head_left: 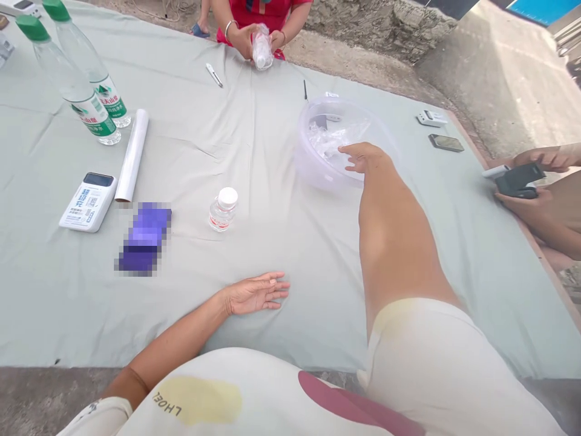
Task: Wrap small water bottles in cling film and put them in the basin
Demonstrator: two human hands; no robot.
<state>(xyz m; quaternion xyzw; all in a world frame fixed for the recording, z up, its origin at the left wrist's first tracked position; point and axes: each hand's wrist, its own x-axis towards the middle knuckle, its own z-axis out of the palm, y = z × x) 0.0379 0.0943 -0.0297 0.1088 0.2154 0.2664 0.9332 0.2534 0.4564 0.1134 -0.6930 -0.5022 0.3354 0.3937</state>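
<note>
My left hand rests palm-up on the cloth-covered table, its fingers stretched out with nothing in them. Reaching forward, my right hand is over the near rim of a translucent pale-purple basin, fingers apart. Crumpled clear plastic lies inside the basin close to those fingertips; whether they touch it I cannot tell. A small clear bottle with a white cap stands upright beyond my left hand, apart from it.
Two water bottles, a white roll, a white power bank and a pixelated purple item are at left. A box cutter lies farther back. A person opposite holds a plastic-wrapped bottle; another at right holds a dark device.
</note>
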